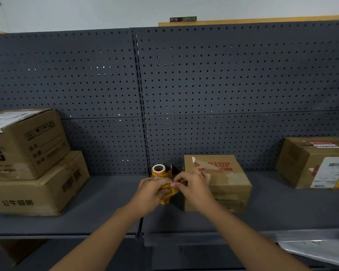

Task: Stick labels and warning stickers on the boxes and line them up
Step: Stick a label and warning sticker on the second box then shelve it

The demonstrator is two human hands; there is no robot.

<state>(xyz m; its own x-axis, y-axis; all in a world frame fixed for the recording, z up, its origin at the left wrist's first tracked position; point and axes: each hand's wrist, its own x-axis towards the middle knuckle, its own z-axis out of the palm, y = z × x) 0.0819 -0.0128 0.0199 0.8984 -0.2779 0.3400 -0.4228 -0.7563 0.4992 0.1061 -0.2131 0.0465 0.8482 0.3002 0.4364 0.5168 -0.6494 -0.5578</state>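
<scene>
Yellow warning-sticker strip (167, 189) pinched by left hand (152, 189) and right hand (192, 187), just beside the roll (160, 171); peeling seems underway; next, press one onto the centre box (219, 184).

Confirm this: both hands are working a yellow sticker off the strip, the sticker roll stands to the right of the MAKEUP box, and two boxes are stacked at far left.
Not quite. In the head view the sticker roll stands left of the MAKEUP box, not right. The rest holds: left hand and right hand pinch the yellow sticker strip, stacked boxes far left.
</scene>
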